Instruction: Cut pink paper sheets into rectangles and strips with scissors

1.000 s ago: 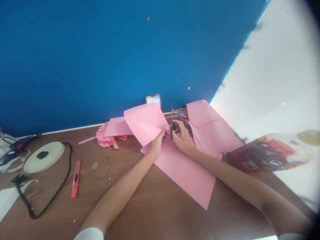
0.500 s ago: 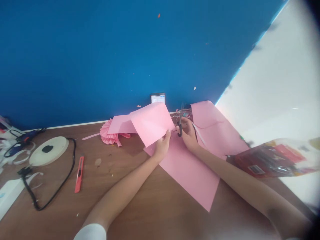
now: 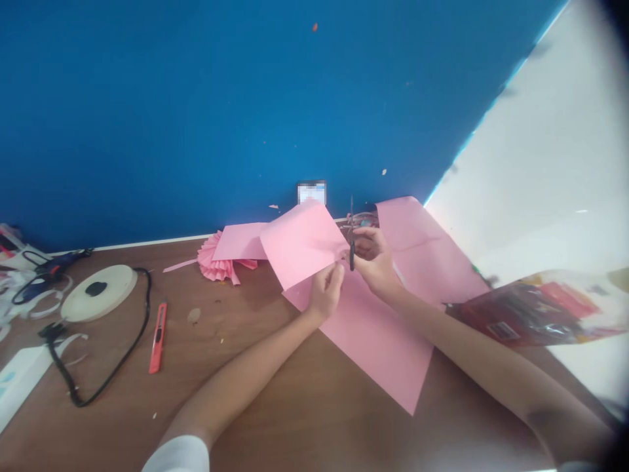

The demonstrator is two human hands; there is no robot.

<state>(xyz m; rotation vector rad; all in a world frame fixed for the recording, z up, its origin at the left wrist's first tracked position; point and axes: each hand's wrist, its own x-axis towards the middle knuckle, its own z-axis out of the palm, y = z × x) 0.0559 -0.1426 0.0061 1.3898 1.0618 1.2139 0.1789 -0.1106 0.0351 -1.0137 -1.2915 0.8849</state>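
My left hand pinches the lower right edge of a raised pink paper sheet. Close by on the right, my right hand is closed around the dark handles of a pair of scissors, whose blades point up toward the wall. The scissors stand just right of the sheet's corner; whether they touch it I cannot tell. Beneath both hands a larger pink sheet lies on the table. A further pink sheet leans at the back right. Behind the held sheet rests a folded pink paper fan.
On the brown table at left lie a red box cutter, a pale round disc, a black cable and a white box. A plastic package sits at right. A blue wall rises behind.
My left hand has shifted slightly down and right along the paper's edge. The scissors have turned more upright, and the held sheet has moved a little to the right.
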